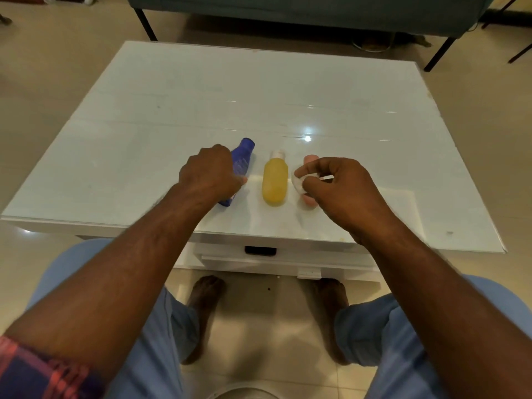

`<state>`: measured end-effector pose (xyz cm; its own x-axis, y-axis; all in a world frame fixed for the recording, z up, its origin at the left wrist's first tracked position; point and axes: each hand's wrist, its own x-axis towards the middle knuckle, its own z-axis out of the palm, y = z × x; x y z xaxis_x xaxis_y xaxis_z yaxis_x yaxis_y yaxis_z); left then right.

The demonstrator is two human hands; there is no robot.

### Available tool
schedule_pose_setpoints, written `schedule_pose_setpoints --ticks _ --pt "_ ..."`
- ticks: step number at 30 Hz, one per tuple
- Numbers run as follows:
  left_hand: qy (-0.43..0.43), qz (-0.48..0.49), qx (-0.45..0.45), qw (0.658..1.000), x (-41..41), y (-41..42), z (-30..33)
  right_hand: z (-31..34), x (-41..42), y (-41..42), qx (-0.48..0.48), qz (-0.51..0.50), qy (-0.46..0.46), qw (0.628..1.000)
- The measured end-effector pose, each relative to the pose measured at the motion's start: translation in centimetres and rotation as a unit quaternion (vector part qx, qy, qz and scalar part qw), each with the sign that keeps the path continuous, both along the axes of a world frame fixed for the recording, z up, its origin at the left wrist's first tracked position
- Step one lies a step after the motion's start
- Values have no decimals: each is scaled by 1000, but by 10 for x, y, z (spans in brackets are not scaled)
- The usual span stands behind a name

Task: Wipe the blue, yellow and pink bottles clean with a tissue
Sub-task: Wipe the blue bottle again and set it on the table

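Observation:
Three bottles lie side by side on the white glossy table (172, 110). The blue bottle (243, 159) is on the left, and my left hand (211, 174) lies over its lower part with fingers wrapped around it. A yellow bottle (275, 181) with a white cap rests untouched in the middle. On the right, the pink bottle (310, 159) is mostly hidden behind my right hand (336, 185), with only its ends showing. That hand pinches a crumpled white tissue (298, 181) just above the pink bottle.
The table has a drawer with a dark handle (260, 250) under its near edge. A dark green sofa (302, 10) on thin black legs stands beyond the far edge. My knees and bare feet are below the table's front.

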<state>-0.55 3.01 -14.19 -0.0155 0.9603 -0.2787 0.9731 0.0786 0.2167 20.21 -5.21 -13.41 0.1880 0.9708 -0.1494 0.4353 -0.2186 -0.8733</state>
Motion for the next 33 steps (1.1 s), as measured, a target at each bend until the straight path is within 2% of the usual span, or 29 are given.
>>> schedule_pose_setpoints --ticks 1,3,5,7,9,11,15,21,25,28,31,33 --pt "-30 2 15 999 2 -2 3 1 0 0 5 -6 -2 1000" --pt "-150 6 30 988 7 -6 8 3 2 0 29 -19 -5 999" --pt "-297 3 -9 955 15 -13 12 6 4 1 68 -30 2 997" --pt "-399 3 -82 913 24 -22 12 9 3 2 110 -37 14 993" --pt "-442 -8 -119 889 33 -30 10 11 3 3 145 -40 10 989" --pt "-464 -29 -115 878 39 -36 11 14 3 4 172 -39 -9 984" --pt "-457 -65 -74 884 41 -41 14 13 6 3 199 -41 -45 978" --pt "-333 -147 7 931 36 -40 9 20 10 6 310 -84 -78 944" --pt "-278 -176 78 941 31 -38 7 19 13 8 304 -99 -72 945" --pt "-282 -176 103 938 30 -38 6 17 16 9 278 -75 -62 956" --pt "-321 -148 112 929 32 -39 7 17 24 11 222 -116 -39 967" --pt "-346 -131 117 922 31 -37 11 21 26 11 237 -141 -12 961"
